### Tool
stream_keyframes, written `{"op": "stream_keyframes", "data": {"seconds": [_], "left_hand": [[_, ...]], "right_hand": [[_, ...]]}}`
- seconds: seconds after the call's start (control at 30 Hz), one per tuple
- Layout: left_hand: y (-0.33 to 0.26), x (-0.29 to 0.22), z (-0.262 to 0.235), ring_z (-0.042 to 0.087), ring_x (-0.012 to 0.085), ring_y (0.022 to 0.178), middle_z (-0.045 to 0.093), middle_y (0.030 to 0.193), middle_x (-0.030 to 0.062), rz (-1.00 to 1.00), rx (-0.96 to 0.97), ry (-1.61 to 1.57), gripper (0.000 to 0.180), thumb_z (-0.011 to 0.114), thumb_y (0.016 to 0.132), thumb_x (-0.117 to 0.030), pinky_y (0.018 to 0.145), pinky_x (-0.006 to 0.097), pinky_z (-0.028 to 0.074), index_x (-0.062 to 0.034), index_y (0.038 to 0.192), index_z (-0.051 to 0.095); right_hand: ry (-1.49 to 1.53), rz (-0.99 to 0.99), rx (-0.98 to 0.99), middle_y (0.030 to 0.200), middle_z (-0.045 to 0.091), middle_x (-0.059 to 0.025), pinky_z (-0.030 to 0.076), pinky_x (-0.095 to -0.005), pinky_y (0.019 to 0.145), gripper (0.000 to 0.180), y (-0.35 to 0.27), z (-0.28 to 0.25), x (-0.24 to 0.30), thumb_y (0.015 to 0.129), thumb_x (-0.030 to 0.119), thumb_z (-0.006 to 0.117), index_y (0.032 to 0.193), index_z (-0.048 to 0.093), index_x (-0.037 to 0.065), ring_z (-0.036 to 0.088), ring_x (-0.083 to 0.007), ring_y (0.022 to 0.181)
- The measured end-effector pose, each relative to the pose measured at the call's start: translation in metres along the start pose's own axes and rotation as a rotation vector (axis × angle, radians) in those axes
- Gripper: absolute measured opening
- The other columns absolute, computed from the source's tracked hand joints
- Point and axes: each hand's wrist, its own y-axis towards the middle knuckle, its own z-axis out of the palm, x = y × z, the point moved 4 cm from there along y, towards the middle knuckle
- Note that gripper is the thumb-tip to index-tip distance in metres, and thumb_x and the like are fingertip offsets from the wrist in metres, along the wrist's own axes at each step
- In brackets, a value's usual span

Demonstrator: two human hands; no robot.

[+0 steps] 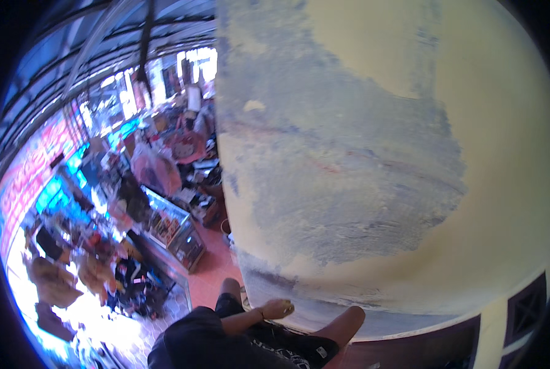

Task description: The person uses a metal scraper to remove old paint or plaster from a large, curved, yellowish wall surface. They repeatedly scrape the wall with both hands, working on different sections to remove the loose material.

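Observation:
My left hand point(277, 309) lies in front of my body, between my bare knees, with a dark band at its wrist. Its fingers look curled together; whether something small sits in them, I cannot make out. A large pale yellow wall point(496, 154) rises in front of me, with a wide, uneven grey-blue patch point(349, 166) of worn or stripped surface. The hand is near the wall's lower part and appears apart from it. My right hand does not show. My dark shirt and dark shorts point(281, 344) fill the lower edge.
Left of the wall's edge stands a glass display case point(173, 230) on a reddish tiled floor point(216, 261). Bags and piled goods crowd behind it. A pink banner point(38, 163) hangs at far left, under a metal-framed roof point(72, 55). Dark wooden panelling point(422, 350) runs low right.

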Motion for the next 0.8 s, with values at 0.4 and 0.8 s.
{"op": "stream_keyframes", "data": {"seconds": [0.4, 0.8], "left_hand": [[0.032, -0.058, -0.168, 0.067, 0.0357, 0.092, 0.067, 0.102, 0.0139, -0.067, -0.689, 0.103, 0.021, 0.068, 0.088, -0.002, 0.078, 0.045, 0.055, -0.0031, 0.109, 0.07], [-0.006, -0.06, -0.207, 0.068, 0.0347, 0.096, 0.068, 0.103, 0.0152, -0.159, -0.775, 0.145, 0.022, 0.066, 0.089, 0.003, 0.081, 0.043, 0.056, -0.0033, 0.11, 0.07]], "right_hand": [[1.049, -0.168, 0.426, 0.092, 0.056, -0.0127, 0.05, -0.0316, 0.053, 0.042, 0.033, -0.052, 0.247, 0.11, 0.02, 0.05, 0.142, 0.038, -0.005, 0.055, -0.0176, 0.064], [1.085, -0.142, 0.443, 0.094, 0.05, -0.0104, 0.042, -0.0297, 0.05, 0.042, 0.017, -0.042, 0.273, 0.111, 0.021, 0.05, 0.14, 0.034, -0.005, 0.053, -0.0165, 0.066]]}}
